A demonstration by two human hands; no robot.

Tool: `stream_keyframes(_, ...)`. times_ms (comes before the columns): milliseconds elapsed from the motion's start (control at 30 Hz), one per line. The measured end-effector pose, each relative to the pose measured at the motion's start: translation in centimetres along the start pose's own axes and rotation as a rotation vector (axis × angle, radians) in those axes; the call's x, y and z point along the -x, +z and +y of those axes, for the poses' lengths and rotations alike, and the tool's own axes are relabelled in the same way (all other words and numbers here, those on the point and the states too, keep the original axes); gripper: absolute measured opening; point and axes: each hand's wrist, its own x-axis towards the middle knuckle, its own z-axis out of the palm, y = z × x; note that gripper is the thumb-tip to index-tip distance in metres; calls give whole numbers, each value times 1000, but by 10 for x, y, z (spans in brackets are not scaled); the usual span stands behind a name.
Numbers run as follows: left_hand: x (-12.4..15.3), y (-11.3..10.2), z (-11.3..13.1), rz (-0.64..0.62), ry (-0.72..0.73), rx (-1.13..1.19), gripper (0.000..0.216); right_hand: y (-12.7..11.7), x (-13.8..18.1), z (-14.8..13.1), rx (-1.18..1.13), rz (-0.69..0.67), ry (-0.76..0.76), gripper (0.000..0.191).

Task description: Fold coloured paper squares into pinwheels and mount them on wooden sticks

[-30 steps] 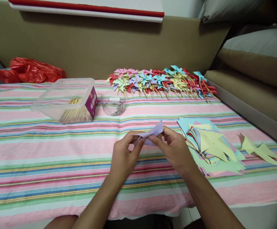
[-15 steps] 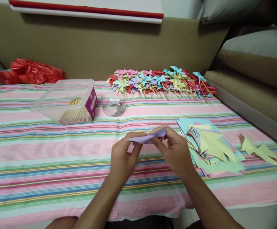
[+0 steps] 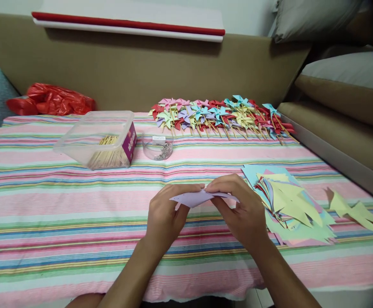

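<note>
Both my hands hold a lilac paper piece (image 3: 195, 198) just above the striped tablecloth (image 3: 77, 214), near its middle. My left hand (image 3: 165, 218) pinches the paper's left side with thumb and fingers closed. On the right side, my right hand (image 3: 244, 211) has its fingers curled over the paper's centre and pinches it. The paper lies almost flat with pointed flaps sticking out left and right.
A stack of cut coloured paper (image 3: 289, 203) lies right of my hands, with loose yellow-green pieces (image 3: 355, 209) further right. A clear box of wooden sticks (image 3: 101, 139) and a small clear dish of pins (image 3: 157, 147) stand behind. A row of finished pinwheels (image 3: 218, 115) and a red bag (image 3: 53, 99) lie at the back.
The lilac paper's raised flap has been folded down flat toward the centre. My right hand's fingers moved over the top of it. The view shifted slightly downward.
</note>
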Motion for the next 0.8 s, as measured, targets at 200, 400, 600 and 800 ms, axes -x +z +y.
stream_keyframes(200, 3, -3, -2, 5, -23, -40, 27, 4, -3, 0, -58, -40, 8, 20)
stream_keyframes(400, 22, -10, -15, -19, -122, 6, 26, 24, 4, 8, -143, -160, 97, 15)
stream_keyframes(600, 35, -25, -27, -150, -329, 55, 17, 43, 12, 26, -157, -212, 185, 8)
stream_keyframes(800, 30, -29, -19, -124, -535, 271, 27, 42, 20, 37, -281, -202, 397, 14)
